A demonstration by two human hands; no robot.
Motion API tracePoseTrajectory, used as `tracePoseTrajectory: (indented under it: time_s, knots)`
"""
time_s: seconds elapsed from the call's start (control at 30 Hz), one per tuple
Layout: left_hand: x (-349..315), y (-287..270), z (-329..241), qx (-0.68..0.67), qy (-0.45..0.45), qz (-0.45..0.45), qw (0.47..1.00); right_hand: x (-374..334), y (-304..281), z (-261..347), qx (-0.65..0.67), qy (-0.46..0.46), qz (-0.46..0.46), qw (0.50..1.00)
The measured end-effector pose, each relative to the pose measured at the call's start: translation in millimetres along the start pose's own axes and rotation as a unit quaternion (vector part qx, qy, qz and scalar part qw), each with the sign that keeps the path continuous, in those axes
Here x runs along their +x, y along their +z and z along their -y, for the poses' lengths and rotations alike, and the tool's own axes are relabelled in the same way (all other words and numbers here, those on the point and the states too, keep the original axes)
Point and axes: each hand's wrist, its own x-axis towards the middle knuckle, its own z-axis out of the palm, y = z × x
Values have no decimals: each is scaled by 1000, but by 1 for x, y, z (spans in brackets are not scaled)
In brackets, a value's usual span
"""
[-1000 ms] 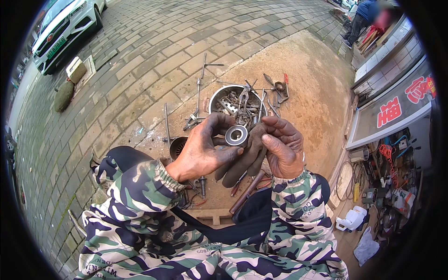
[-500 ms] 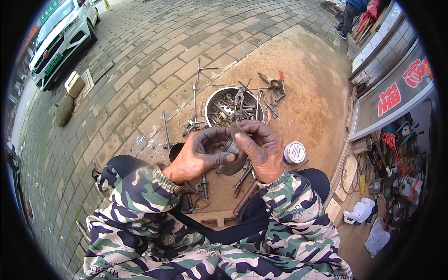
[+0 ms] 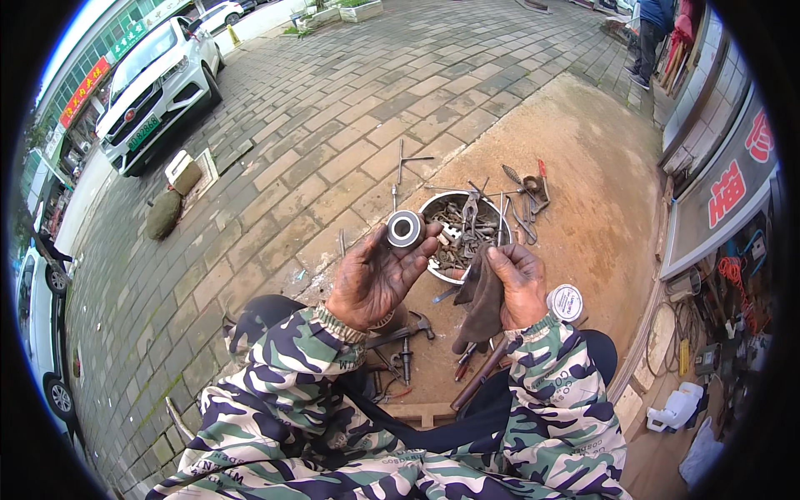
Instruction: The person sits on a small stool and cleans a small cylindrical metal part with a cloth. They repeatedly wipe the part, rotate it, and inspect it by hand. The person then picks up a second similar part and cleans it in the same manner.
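My left hand (image 3: pixel 375 279) is turned palm up, its fingers curled around a ball bearing (image 3: pixel 405 228). The bearing is a shiny metal ring with a dark seal and an open bore, its flat face toward me. In my right hand (image 3: pixel 523 285) a dark brown rag (image 3: pixel 481 304) is pinched between thumb and fingers and hangs down, apart from the bearing. Just beyond both hands stands a round metal basin (image 3: pixel 507 223) heaped with greasy tools and metal parts, pliers (image 3: pixel 472 218) on top. The rag and the left fingers cover part of its near side.
Below my hands lie a hammer (image 3: pixel 423 325) and a brown pipe-like bar (image 3: pixel 482 375). A white-lidded tub (image 3: pixel 565 302) sits by my right wrist. A T-handled wrench (image 3: pixel 402 162) lies beyond the basin. A white car (image 3: pixel 158 92) and a standing person (image 3: pixel 648 42) are farther off.
My hands have moved apart. The bearing now shows face-on in the left hand, while the rag hangs from the right. The whole view has shifted, showing more of the street.
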Motion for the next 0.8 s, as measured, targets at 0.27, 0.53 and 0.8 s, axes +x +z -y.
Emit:
tracePoseTrajectory:
  time_s: [0.27,0.53,0.8]
  knots:
    - [-10,-6,-10,157,60,-47,985,3,6,-11,-49,1,28,998]
    - [0,0,8,406,33,-105,907,17,-26,-18,-249,-163,45,954]
    - [-13,-19,4,413,16,-135,900,33,-25,-31,-198,-27,92,976]
